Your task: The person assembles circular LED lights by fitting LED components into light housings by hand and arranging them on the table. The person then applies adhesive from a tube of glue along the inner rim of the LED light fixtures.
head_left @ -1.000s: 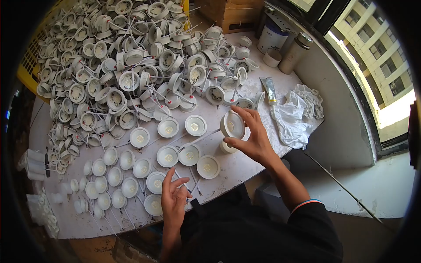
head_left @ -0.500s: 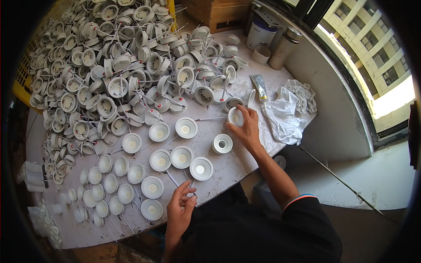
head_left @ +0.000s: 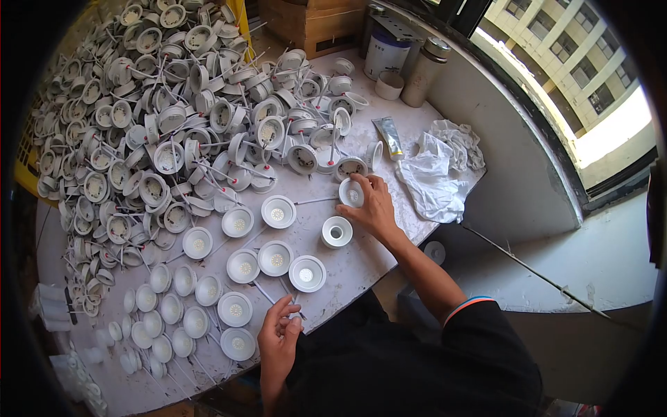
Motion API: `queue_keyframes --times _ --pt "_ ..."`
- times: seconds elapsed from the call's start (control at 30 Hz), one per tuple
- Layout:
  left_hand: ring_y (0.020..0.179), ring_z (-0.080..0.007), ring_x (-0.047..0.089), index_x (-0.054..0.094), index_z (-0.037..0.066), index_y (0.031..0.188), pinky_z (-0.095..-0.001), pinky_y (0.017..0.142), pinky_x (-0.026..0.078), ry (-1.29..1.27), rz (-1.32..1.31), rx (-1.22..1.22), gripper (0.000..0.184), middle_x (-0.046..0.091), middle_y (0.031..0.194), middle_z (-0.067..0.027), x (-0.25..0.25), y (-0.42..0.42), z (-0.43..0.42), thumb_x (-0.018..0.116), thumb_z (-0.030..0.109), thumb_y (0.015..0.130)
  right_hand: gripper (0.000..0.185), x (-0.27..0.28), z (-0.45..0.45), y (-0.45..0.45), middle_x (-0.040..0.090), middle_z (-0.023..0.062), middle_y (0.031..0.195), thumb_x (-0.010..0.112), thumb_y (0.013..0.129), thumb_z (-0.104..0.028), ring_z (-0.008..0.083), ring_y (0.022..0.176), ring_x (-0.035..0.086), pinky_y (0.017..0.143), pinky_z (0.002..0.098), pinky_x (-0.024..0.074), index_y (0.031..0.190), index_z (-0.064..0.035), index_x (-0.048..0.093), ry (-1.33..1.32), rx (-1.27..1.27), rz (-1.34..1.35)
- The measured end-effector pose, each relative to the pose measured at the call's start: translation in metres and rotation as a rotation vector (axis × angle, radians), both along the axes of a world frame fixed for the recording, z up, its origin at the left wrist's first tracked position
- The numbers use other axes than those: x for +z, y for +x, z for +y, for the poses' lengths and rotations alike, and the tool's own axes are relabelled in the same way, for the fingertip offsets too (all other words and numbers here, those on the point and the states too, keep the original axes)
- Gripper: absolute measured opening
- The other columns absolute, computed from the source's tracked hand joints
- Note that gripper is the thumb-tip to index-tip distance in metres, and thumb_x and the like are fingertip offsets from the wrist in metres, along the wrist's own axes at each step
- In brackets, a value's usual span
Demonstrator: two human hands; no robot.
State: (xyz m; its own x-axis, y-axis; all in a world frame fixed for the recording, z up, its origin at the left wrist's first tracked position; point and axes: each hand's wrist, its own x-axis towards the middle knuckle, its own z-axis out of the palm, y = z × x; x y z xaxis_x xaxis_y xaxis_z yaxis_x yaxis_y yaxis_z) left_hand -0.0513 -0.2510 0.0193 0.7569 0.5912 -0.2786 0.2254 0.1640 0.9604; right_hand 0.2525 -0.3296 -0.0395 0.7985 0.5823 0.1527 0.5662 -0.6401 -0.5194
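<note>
My right hand [head_left: 372, 208] has its fingers and thumb round the rim of a round white lamp [head_left: 351, 193], whose wire runs left across the table. Just below that hand a white ring-shaped part with a dark centre hole [head_left: 337, 232] stands on the table. My left hand [head_left: 279, 338] is over the front table edge, its fingers partly curled beside a wire end; whether it touches the wire is unclear. The nearest lamp to it, face up with a dotted centre, is a white one [head_left: 307, 274]. Several similar lamps lie in rows to the left.
A large heap of white housings [head_left: 167, 118] covers the back left, by a yellow crate [head_left: 28, 149]. Toward the back right are a metal flask [head_left: 425, 73], a tub [head_left: 386, 52], a tube [head_left: 388, 137] and a white cloth [head_left: 432, 182]. The window wall borders the right.
My right hand has moved off the ring-shaped part, which now shows fully, and has set the lamp lower behind it. My left hand has shifted slightly. The whole view has shifted too.
</note>
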Motion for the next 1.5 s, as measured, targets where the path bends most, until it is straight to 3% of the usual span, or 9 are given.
queue_keyframes --times 0.2,0.3,0.63,1.07,1.17,1.27,1.33,1.43,1.5 --pt "0.072 -0.0098 0.056 0.047 -0.001 0.125 -0.0227 0.067 0.046 0.004 0.011 0.005 0.039 0.061 0.103 -0.013 0.002 -0.003 0.0 0.055 0.007 0.087 0.068 -0.003 -0.011 -0.002 0.047 0.0196 0.122 0.075 0.068 -0.038 0.0352 0.11 0.046 0.092 0.0435 0.0391 0.125 -0.0108 0.05 0.101 0.018 -0.042" --pt "0.073 -0.0099 0.056 0.047 -0.001 0.124 -0.0227 0.067 0.046 0.015 0.012 -0.005 0.039 0.061 0.103 -0.0131 0.002 -0.001 -0.001 0.055 0.007 0.087 0.045 -0.006 -0.013 0.011 0.051 0.0146 0.114 0.066 0.08 -0.028 0.0302 0.102 0.05 0.085 0.0402 0.0374 0.12 -0.0107 0.054 0.242 -0.018 -0.292" --pt "0.073 -0.0104 0.056 0.048 -0.001 0.124 -0.0233 0.068 0.047 0.012 0.027 0.015 0.039 0.061 0.103 -0.0135 0.002 -0.004 -0.002 0.056 0.008 0.087 0.012 0.012 0.023 0.071 0.06 0.0038 0.084 0.065 0.073 -0.013 0.0243 0.084 0.058 0.072 0.0356 0.0457 0.085 -0.0125 0.063 0.109 0.109 -0.387" --pt "0.071 -0.0095 0.056 0.05 -0.001 0.122 -0.0199 0.059 0.04 0.02 -0.013 0.055 0.037 0.062 0.101 -0.0116 0.015 0.001 -0.001 0.054 0.01 0.087 0.016 0.071 0.012 0.062 0.06 0.0076 0.084 0.065 0.077 -0.006 0.0186 0.066 0.058 0.061 0.0286 0.0472 0.093 -0.0068 0.064 0.535 -0.02 -0.269" --pt "0.074 -0.0106 0.056 0.052 -0.002 0.119 -0.0217 0.063 0.043 0.022 -0.02 0.097 0.034 0.062 0.099 -0.0112 0.02 0.002 -0.001 0.054 0.01 0.087 0.024 0.097 0.0 0.036 0.06 0.0067 0.085 0.069 0.071 0.002 0.0189 0.067 0.058 0.06 0.0292 0.0479 0.092 -0.0074 0.066 0.666 0.228 -0.405" --pt "0.086 -0.0169 0.058 0.056 -0.001 0.113 -0.0294 0.076 0.046 0.364 -0.125 0.136 0.032 0.061 0.102 -0.0133 0.029 0.001 0.008 0.06 0.005 0.081 0.03 0.122 -0.01 -0.006 0.059 0.0057 0.084 0.073 0.066 0.004 0.0179 0.067 0.057 0.057 0.0302 0.0476 0.092 -0.0095 0.067 0.616 0.488 -0.528" --pt "0.1 -0.0234 0.054 0.054 -0.001 0.116 -0.0358 0.09 0.042 0.753 -0.127 0.07 0.044 0.057 0.113 -0.014 0.058 0.007 0.019 0.065 0.019 0.078 0.036 0.131 -0.011 -0.032 0.058 0.0035 0.082 0.075 0.06 0.002 0.0168 0.064 0.055 0.053 0.0282 0.0448 0.093 -0.0086 0.067 0.611 0.732 -0.492" --pt "0.111 -0.032 0.05 0.051 0.001 0.121 -0.0438 0.1 0.034 1.199 -0.033 -0.142 0.062 0.055 0.115 -0.0144 0.095 0.018 0.024 0.072 0.034 0.072 0.027 0.136 -0.005 -0.071 0.057 0.0049 0.082 0.07 0.067 -0.004 0.0171 0.063 0.055 0.052 0.0279 0.0435 0.093 -0.0071 0.066 0.653 1.056 -0.33" --pt "0.108 -0.0295 0.052 0.051 0.001 0.121 -0.0439 0.099 0.034 1.132 0.009 -0.262 0.062 0.056 0.111 -0.0133 0.095 0.013 0.023 0.072 0.033 0.072 0.023 0.136 -0.002 -0.092 0.056 0.0065 0.082 0.064 0.072 -0.007 0.0181 0.063 0.054 0.052 0.0286 0.0433 0.096 -0.0038 0.065 0.682 1.217 -0.219"
